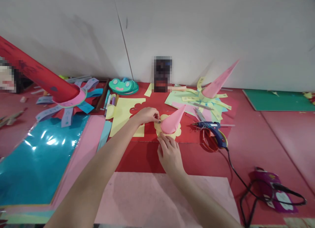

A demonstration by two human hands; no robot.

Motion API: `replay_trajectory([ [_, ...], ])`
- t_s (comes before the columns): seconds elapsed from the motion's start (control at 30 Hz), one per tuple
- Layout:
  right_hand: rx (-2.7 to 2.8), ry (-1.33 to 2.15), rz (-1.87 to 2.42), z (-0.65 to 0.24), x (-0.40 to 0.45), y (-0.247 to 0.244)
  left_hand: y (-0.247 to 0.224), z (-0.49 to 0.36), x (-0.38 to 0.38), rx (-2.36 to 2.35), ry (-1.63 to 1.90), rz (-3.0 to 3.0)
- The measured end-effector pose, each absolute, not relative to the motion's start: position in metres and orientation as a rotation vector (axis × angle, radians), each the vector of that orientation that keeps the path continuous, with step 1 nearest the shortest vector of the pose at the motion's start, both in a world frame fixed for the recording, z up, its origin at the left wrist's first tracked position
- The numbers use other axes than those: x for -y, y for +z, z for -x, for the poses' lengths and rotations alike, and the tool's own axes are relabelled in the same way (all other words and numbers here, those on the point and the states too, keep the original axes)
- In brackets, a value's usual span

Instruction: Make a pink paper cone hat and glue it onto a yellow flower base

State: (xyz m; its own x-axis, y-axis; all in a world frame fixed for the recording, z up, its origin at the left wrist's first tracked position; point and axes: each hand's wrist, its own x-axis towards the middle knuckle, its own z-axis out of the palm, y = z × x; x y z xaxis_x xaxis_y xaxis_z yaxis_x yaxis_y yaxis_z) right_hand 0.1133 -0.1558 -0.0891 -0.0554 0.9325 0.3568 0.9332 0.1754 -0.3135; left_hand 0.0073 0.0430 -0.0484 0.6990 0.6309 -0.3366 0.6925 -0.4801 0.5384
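A pink paper cone (173, 121) stands tilted to the right on a yellow scalloped paper flower (177, 132), which lies on red paper. At the flower's left edge, the fingertips of my left hand (147, 116) are pinched together beside the cone's base. My right hand (171, 152) grips the front edge of the flower, with its fingers bent over the petals. A blue hot glue gun (214, 129) lies to the right of the flower, near a pair of red-handled scissors (209, 142).
Yellow paper sheets (120, 114) and a red scalloped cutout lie on the left. Finished-looking cone hats, one red (64, 90) and one pink (218, 85), stand at the back. A green frog cutout (121, 86) rests by the wall. A black cable trails past a purple packet (275, 192).
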Motion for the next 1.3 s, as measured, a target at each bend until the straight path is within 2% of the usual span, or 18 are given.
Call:
replay_trajectory([
  [0.3, 2.004, 0.012, 1.758, -0.114, 0.156, -0.087, -0.044, 0.001, -0.019, -1.037, -0.09, -2.546],
  [0.47, 1.993, 0.003, 1.743, -0.116, 0.155, -0.086, -0.048, 0.021, 0.034, -1.235, 0.225, -2.679],
  [0.63, 1.997, 0.034, 1.735, -0.116, 0.155, -0.088, -0.061, 0.027, 0.072, -1.128, 0.13, -2.847],
  [0.83, 1.986, 0.069, 1.735, -0.117, 0.156, -0.087, -0.068, 0.02, 0.082, -1.108, 0.007, -2.868],
  [1.3, 2.006, 0.108, 1.659, -0.125, 0.16, -0.078, -0.066, 0.021, 0.078, -1.102, 0.074, -2.848],
])
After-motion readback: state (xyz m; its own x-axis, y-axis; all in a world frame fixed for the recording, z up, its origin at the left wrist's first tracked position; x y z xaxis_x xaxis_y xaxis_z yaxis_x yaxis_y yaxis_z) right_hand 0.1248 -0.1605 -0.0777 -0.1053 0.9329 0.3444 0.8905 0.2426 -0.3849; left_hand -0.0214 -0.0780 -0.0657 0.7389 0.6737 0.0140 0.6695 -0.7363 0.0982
